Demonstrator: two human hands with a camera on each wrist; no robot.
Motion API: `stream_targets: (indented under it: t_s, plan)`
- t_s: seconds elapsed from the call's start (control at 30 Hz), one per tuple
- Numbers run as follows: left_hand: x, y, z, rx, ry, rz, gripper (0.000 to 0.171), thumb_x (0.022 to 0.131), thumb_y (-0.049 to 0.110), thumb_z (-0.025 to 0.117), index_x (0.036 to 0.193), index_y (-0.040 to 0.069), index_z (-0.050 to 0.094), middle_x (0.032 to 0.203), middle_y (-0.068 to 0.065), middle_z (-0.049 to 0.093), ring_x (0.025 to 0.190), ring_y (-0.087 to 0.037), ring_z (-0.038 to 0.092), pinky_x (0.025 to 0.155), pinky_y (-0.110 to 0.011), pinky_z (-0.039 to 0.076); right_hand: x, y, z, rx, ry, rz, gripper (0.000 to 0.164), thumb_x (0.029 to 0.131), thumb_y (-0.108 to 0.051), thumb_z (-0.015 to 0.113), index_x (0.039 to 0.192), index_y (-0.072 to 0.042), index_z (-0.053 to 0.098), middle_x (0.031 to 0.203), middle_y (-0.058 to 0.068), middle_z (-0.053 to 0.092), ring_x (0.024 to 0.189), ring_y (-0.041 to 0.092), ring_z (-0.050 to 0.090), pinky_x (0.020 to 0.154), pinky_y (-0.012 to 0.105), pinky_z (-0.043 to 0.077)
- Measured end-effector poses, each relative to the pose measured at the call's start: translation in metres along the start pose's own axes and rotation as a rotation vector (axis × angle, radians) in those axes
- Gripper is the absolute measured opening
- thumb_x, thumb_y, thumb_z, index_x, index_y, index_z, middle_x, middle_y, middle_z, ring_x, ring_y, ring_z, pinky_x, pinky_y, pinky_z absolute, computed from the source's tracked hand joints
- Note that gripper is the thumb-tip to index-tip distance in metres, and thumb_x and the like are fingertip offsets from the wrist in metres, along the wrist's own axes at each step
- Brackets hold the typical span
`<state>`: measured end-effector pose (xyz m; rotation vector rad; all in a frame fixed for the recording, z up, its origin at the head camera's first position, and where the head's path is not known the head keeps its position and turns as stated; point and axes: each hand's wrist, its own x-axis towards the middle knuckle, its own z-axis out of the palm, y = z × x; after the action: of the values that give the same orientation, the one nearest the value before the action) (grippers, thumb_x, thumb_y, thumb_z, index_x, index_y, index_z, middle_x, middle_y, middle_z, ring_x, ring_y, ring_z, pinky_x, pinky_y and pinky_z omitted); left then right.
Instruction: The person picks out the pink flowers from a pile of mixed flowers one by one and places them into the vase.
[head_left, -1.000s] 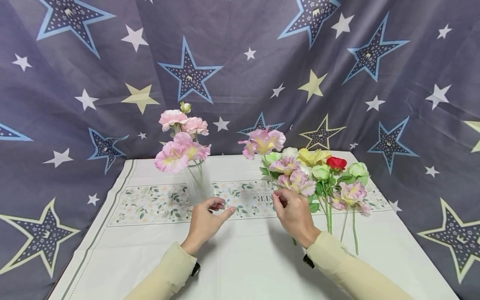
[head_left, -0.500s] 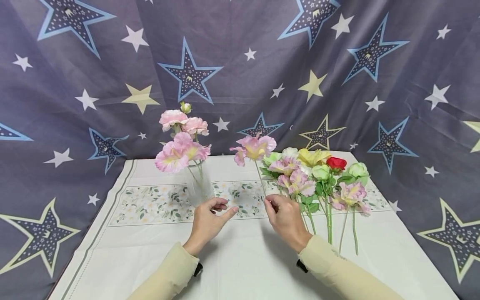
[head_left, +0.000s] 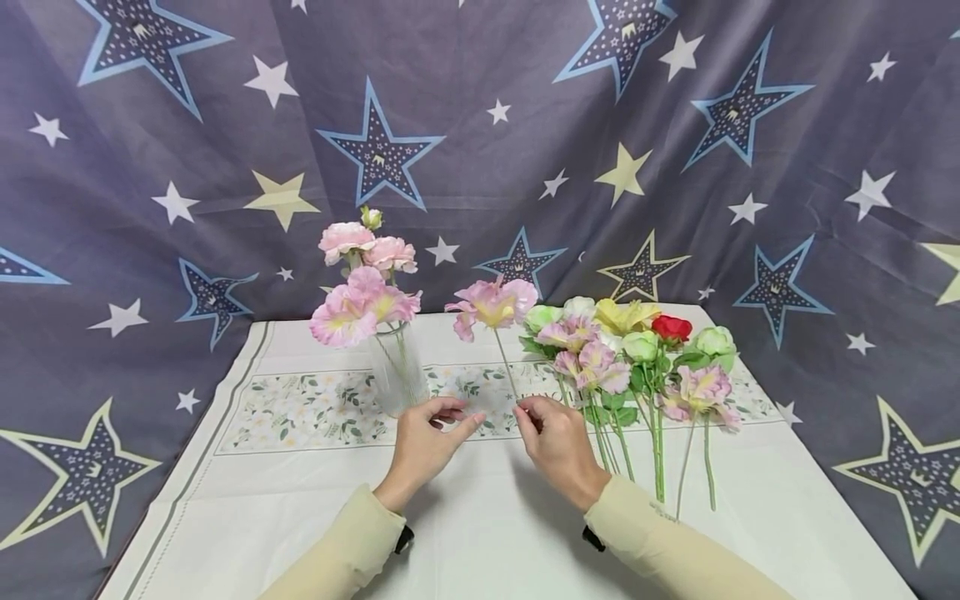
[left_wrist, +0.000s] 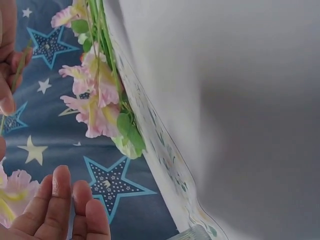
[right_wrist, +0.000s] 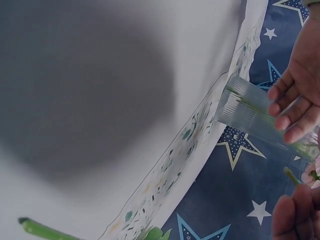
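Observation:
My right hand (head_left: 562, 446) pinches the thin stem of a pink artificial flower (head_left: 493, 304) with a yellow centre, its bloom upright between vase and flower pile. That stem (left_wrist: 20, 67) shows between thumb and fingers in the left wrist view. My left hand (head_left: 423, 446) is held with fingers relaxed and thumb apart, just in front of a clear ribbed glass vase (head_left: 397, 371). Nothing lies between its fingers. Several pink flowers (head_left: 363, 304) stand in the vase, leaning left. In the right wrist view, left-hand fingers overlap the glass vase (right_wrist: 245, 107).
On the right lies a pile of artificial flowers: a red rose (head_left: 672, 326), a yellow flower (head_left: 627, 315), pale green blooms (head_left: 715, 340) and more pink ones (head_left: 701, 392), stems toward me. A white tablecloth (head_left: 480, 533) with a floral band covers the table. A star-patterned curtain (head_left: 480, 167) hangs behind.
My right hand has carried the pink flower leftward, away from the pile and nearer the vase. My left hand has shifted slightly right. The flowers in the vase stay put.

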<state>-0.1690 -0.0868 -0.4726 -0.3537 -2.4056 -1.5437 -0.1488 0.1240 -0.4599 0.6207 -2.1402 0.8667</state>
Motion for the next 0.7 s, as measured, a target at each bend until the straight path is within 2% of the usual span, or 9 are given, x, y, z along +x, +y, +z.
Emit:
stream_targets:
  t_s: [0.1,0.3,0.4,0.7]
  plan:
    - [0.001,0.002,0.001,-0.018,-0.006,-0.006,0.026,0.084,0.035,0.087,0.099,0.016,0.079,0.083,0.008,0.073,0.08,-0.01,0.069,0.081,-0.051,0.055,-0.001,-0.002,0.003,0.008,-0.001,-0.002,0.009,0.083,0.008,0.078,0.088,0.002,0.073,0.076,0.009,0.073,0.061,0.013,0.069,0.055,0.017,0.054]
    - [0.002,0.007,0.003,-0.029,-0.009,-0.017,0.025,0.084,0.034,0.087,0.098,0.016,0.079,0.083,0.008,0.073,0.079,-0.01,0.068,0.081,-0.05,0.055,-0.002,-0.006,0.006,0.02,-0.025,-0.011,0.004,0.089,0.002,0.075,0.088,0.003,0.073,0.08,0.012,0.074,0.064,0.015,0.07,0.059,0.016,0.055]
    - [0.003,0.009,0.005,-0.039,-0.015,-0.015,0.025,0.085,0.033,0.086,0.099,0.015,0.079,0.085,0.007,0.074,0.079,-0.01,0.068,0.082,-0.05,0.055,-0.003,-0.008,0.007,0.01,-0.023,-0.017,0.004,0.088,0.002,0.076,0.087,0.002,0.073,0.079,0.011,0.073,0.064,0.014,0.069,0.058,0.016,0.054]
    - [0.006,0.017,0.011,-0.074,-0.019,-0.002,0.023,0.087,0.033,0.084,0.1,0.014,0.08,0.085,0.007,0.076,0.079,-0.01,0.07,0.08,-0.042,0.056,-0.008,-0.011,0.01,-0.005,-0.049,-0.026,0.005,0.087,0.0,0.079,0.088,0.0,0.074,0.079,0.007,0.073,0.065,0.011,0.067,0.059,0.016,0.054]
